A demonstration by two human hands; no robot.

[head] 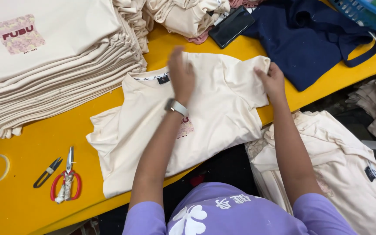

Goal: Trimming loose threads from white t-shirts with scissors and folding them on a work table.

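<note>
Lying face-up on the yellow table (31, 143), the cream T-shirt (223, 117) has its right sleeve pinched by the right hand (273, 80); the left hand (180, 74) hovers flat, fingers spread. Folding looks barely begun, beside a finished stack of folded shirts (53, 78).

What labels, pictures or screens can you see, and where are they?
Neck label: small dark rectangle inside the spread shirt's collar.
Chest print: pink square with dark red letters, top of left stack.
Phone: black, screen dark, top middle.
Dark tag: on shirt pile, lower right.
</note>
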